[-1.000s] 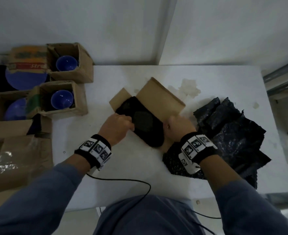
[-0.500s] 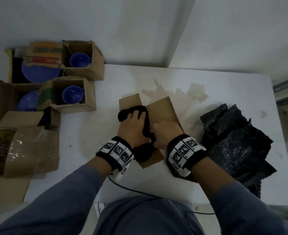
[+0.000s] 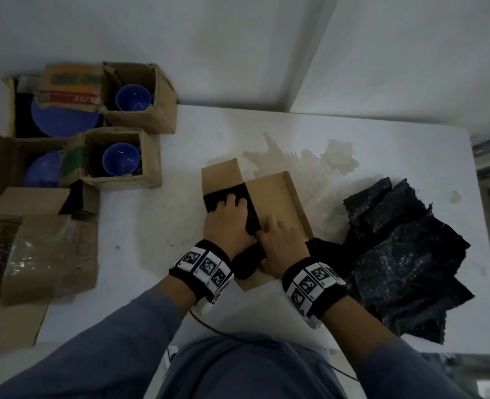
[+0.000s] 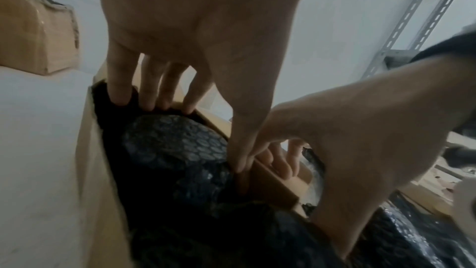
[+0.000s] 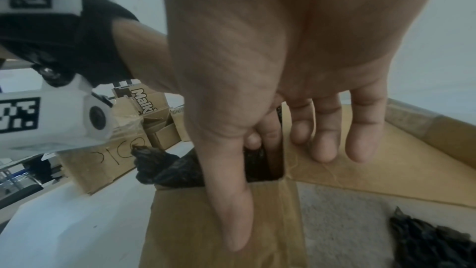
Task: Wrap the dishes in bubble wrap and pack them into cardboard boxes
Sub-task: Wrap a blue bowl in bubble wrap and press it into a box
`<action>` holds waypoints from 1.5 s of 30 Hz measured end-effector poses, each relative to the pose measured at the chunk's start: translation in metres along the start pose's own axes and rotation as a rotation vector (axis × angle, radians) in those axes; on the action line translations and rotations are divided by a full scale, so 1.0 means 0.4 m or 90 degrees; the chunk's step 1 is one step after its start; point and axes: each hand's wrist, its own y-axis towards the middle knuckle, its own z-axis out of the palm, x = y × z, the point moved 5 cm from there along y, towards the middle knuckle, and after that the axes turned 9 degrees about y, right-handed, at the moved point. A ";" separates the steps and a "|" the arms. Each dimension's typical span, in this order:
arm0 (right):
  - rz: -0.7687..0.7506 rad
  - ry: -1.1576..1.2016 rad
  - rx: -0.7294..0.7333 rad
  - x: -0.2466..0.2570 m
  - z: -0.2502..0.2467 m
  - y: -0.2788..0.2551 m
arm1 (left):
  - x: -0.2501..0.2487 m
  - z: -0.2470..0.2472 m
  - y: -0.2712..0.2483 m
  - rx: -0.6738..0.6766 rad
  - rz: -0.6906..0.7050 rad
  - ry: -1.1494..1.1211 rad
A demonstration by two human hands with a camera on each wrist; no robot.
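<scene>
A flat cardboard box (image 3: 278, 203) lies at the middle of the white table (image 3: 140, 226). Inside it sits a dish wrapped in black bubble wrap (image 4: 175, 140), with one end sticking out toward me (image 3: 248, 263). My left hand (image 3: 229, 223) presses straight fingers (image 4: 118, 93) onto the far end of the wrapped dish. My right hand (image 3: 281, 243) rests on the box's near right corner. Its fingers (image 5: 322, 146) lie straight over the folded flap, the index finger dips in beside the wrap, and the thumb (image 5: 231, 221) lies along the near wall.
A heap of black bubble wrap (image 3: 405, 254) lies to the right of the box. At the far left, two small open boxes each hold a blue bowl (image 3: 132, 97) (image 3: 120, 159), beside a blue plate (image 3: 62, 119). A taped carton (image 3: 47, 254) stands at the left edge.
The box has come down flat on the table and its flap has folded over the right half. My left hand moved on top of the wrapped dish and pushed it deeper in.
</scene>
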 end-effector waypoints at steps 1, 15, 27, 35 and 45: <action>0.001 -0.004 0.000 0.000 0.000 0.000 | 0.001 -0.008 -0.006 -0.034 -0.004 0.001; 0.024 0.000 -0.008 0.002 0.014 -0.002 | 0.008 0.019 0.037 0.095 0.028 -0.042; 0.030 0.040 -0.017 -0.003 0.019 -0.015 | 0.010 0.020 0.048 0.108 0.053 -0.047; 0.042 0.062 -0.030 -0.013 0.027 -0.023 | 0.037 -0.004 0.022 -0.016 0.058 -0.058; 0.045 0.064 -0.041 -0.014 0.028 -0.033 | 0.027 0.006 0.056 0.148 0.049 -0.067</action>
